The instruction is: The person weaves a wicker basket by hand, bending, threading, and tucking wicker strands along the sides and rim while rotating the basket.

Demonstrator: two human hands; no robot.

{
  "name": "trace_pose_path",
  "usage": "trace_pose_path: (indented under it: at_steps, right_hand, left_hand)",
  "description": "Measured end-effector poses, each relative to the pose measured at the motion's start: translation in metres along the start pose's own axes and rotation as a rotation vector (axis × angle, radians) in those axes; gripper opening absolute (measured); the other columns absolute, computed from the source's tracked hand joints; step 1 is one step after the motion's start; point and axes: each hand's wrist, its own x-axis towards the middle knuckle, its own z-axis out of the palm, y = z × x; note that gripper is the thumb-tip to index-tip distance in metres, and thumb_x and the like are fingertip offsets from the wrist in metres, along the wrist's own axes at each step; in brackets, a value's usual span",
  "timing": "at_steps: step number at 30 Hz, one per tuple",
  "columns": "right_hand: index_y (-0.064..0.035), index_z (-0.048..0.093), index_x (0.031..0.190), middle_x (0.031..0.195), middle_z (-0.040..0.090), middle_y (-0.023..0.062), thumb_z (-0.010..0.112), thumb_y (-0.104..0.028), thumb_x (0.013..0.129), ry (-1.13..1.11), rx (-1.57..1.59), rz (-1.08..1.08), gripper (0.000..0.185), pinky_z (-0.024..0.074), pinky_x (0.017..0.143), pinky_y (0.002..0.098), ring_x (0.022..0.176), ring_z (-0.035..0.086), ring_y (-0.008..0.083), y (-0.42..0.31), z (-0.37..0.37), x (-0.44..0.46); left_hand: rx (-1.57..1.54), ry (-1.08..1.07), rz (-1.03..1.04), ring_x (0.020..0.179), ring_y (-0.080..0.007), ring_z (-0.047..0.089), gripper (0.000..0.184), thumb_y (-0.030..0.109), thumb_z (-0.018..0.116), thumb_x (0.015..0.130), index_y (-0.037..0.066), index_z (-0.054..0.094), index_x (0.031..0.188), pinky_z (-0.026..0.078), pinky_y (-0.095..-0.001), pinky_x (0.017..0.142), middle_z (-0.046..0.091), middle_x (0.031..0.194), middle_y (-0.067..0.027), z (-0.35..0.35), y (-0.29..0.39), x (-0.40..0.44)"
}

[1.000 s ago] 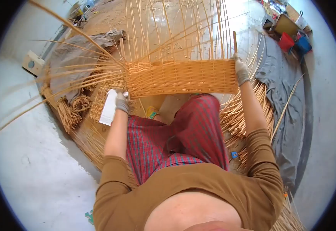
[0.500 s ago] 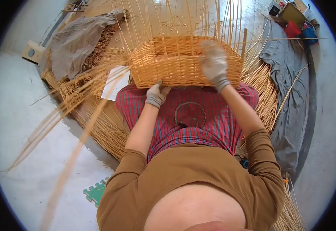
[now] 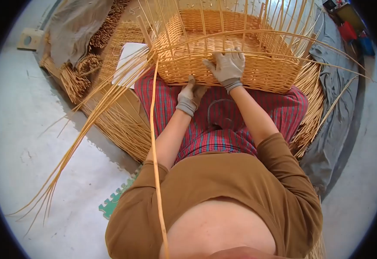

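Note:
A rectangular wicker basket (image 3: 257, 71) rests across the knees, its open top facing up and upright stakes rising from its walls. My left hand (image 3: 190, 96), in a pale glove, grips the basket's lower near edge, with some fingers hidden underneath. My right hand (image 3: 230, 65), gloved too, lies on the upper part of the near wall, fingers spread across the weave. From the basket's left corner a bundle of long willow rods (image 3: 78, 134) fans out to the lower left. One thicker rod (image 3: 156, 159) runs down over the torso.
Behind the left corner lies a white sheet (image 3: 126, 64). Stacked willow rods (image 3: 119, 123) cover the floor at left, beside a grey cloth (image 3: 74, 32). More rods (image 3: 311, 90) and another grey cloth (image 3: 337, 99) lie at right. A red container (image 3: 347, 31) stands at upper right.
The basket has turned from its side to upright and now sits on the knees. My left hand moved from the white sheet to its bottom edge; my right hand left the right end for the near wall.

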Motion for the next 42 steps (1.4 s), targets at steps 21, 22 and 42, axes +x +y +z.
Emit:
trace_pose_path:
  at_steps: [21, 22, 42]
  right_hand:
    - [-0.0108, 0.068, 0.116, 0.119, 0.066, 0.0182, 0.053, -0.07, 0.087, -0.515, -0.032, 0.128, 0.067, 0.0501, 0.092, 0.0466, 0.112, 0.062, 0.0357, -0.013, -0.061, 0.03]
    - [-0.0129, 0.068, 0.118, 0.123, 0.064, 0.0184, 0.057, -0.065, 0.087, -0.218, -0.1, 0.047, 0.062, 0.0482, 0.096, 0.0454, 0.119, 0.058, 0.0339, -0.008, -0.043, 0.015]
    - [-0.0148, 0.069, 0.091, 0.083, 0.064, 0.0069, 0.07, -0.037, 0.08, -0.46, 0.529, -1.243, 0.024, 0.0508, 0.078, 0.0441, 0.082, 0.063, 0.0298, -0.203, -0.057, -0.046]
  left_hand:
    - [-0.01, -0.027, 0.271, 0.085, -0.0373, 0.069, 0.059, 0.034, 0.074, 0.089, 0.004, 0.046, 0.132, 0.06, -0.0497, 0.079, 0.063, 0.115, -0.0237, 0.008, -0.014, -0.004]
    - [-0.013, -0.018, 0.29, 0.085, -0.0373, 0.069, 0.059, 0.034, 0.074, 0.089, 0.004, 0.046, 0.132, 0.06, -0.0497, 0.079, 0.063, 0.115, -0.0237, 0.008, -0.013, -0.011]
    - [0.649, -0.352, 0.819, 0.093, -0.0157, 0.067, 0.044, -0.002, 0.068, 0.09, -0.003, 0.057, 0.132, 0.055, -0.0262, 0.091, 0.069, 0.114, -0.0143, -0.063, 0.146, -0.092]
